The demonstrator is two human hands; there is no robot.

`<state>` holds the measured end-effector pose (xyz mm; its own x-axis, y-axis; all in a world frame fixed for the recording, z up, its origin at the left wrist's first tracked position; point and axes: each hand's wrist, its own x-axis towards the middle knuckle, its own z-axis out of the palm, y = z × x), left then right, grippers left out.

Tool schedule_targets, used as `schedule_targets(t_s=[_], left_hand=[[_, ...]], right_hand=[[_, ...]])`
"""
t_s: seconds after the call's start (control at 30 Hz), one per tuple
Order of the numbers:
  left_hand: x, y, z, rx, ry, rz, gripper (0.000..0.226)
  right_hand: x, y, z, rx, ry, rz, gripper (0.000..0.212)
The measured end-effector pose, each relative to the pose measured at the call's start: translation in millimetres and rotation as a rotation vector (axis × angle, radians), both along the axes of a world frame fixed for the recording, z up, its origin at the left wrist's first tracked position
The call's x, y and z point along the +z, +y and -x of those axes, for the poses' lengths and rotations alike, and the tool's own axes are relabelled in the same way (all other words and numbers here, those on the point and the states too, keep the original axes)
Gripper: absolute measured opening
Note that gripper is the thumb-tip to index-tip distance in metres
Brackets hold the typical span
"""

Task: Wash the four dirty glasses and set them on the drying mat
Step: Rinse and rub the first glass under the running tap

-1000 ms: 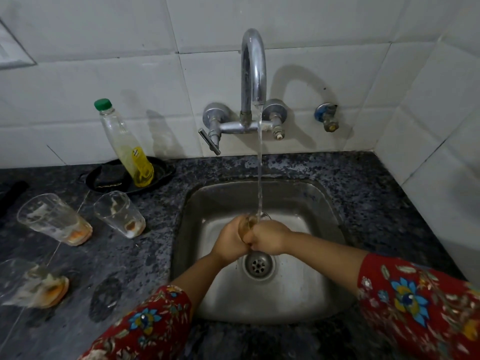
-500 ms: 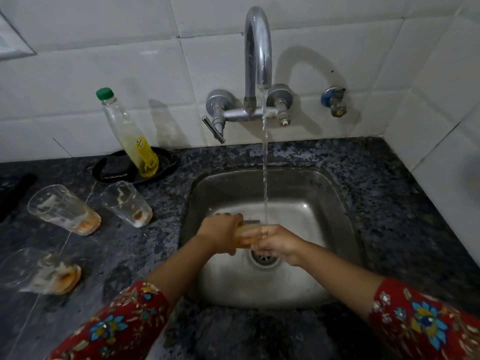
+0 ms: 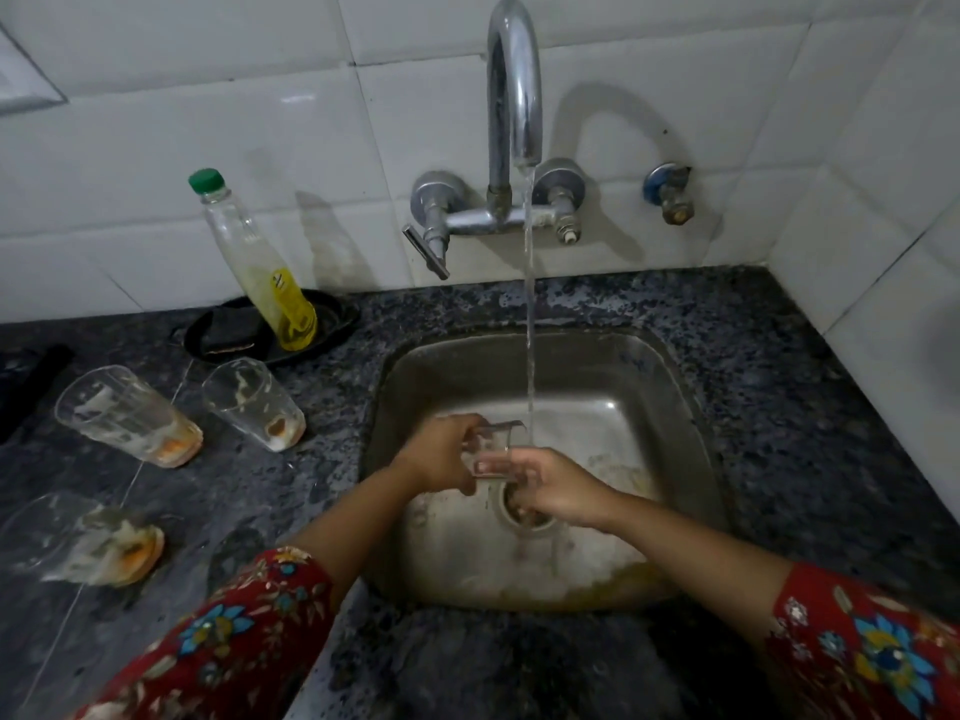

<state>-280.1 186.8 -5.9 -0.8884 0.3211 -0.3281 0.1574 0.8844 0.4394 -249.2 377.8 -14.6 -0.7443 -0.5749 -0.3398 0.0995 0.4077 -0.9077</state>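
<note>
- Left hand [image 3: 441,454] and right hand [image 3: 561,491] had drawn apart, both curled round the clear, tapered glass [image 3: 491,449].
- Glass was held tilted above the steel sink [image 3: 649,387] drain, beside the water stream [image 3: 530,330].
- Three smeared glasses [image 3: 130,413] sat on the speckled bench [image 3: 311,511].

White glazed tile wall [image 3: 156,148] at the back, meets a tiled side wall [image 3: 883,200] in a corner on the right. Grout lines dark, some grime. Dark speckled stone counter [image 3: 779,407] with a steel sink [image 3: 649,356] sunk into it. Chrome gooseneck tap [image 3: 511,96] is wall-mounted and running. Blue-handled valve [image 3: 670,192] on the wall to its right. Light is dim, and the tap throws an arched shadow [image 3: 613,137] on the tile.
</note>
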Motion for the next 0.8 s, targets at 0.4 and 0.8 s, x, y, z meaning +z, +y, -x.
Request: schedule_targets(t_s=[0.4, 0.8], left_hand=[[-35, 53, 4, 0.320, 0.315, -0.554, 0.046], [-35, 48, 6, 0.291, 0.197, -0.602, 0.045]], right_hand=[[22, -12, 50, 0.379, 0.464, -0.657, 0.013], [25, -1, 50, 0.483, 0.765, -0.697, 0.017]])
